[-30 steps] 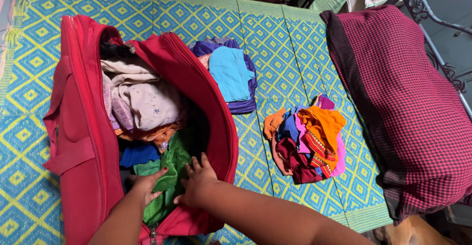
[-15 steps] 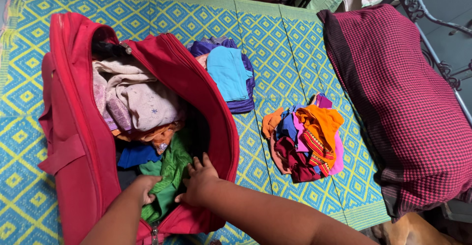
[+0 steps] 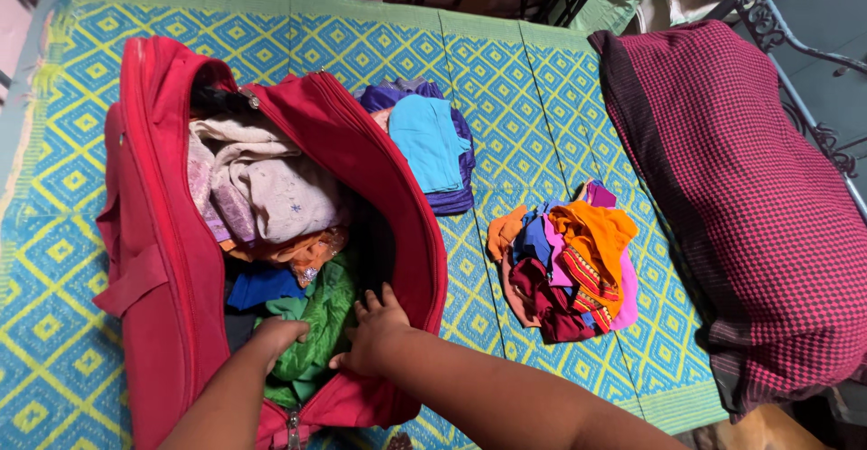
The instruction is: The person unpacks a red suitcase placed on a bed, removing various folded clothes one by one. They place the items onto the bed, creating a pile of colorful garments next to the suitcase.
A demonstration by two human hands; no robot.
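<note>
Pressing into the near end of an open red fabric travel bag (image 3: 172, 260), both hands work on a crumpled green cloth garment (image 3: 316, 324). Left hand (image 3: 275, 337) is curled shut on a fold of the green garment; right hand (image 3: 375, 331) lies just beside it at 3 o'clock, fingers spread flat on the same cloth, not clamped. Hands are close together, not touching.

The garment sits directly under the hands and extends toward 12 o'clock; its long axis follows the bag's, roughly 6 to 12. Left hand is the nearer to its bulk.

Inside the bag at 12 o'clock: blue cloth (image 3: 257, 286), orange cloth (image 3: 293, 251), pale beige embroidered clothes (image 3: 271, 193).

Outside, on a blue-and-yellow diamond-patterned woven mat (image 3: 515, 98): a folded teal-and-purple stack (image 3: 429, 143) at 1 o'clock, a loose multicoloured pile of small garments (image 3: 569, 260) at 2 o'clock, and a maroon checked pillow (image 3: 741, 188) beyond.
</note>
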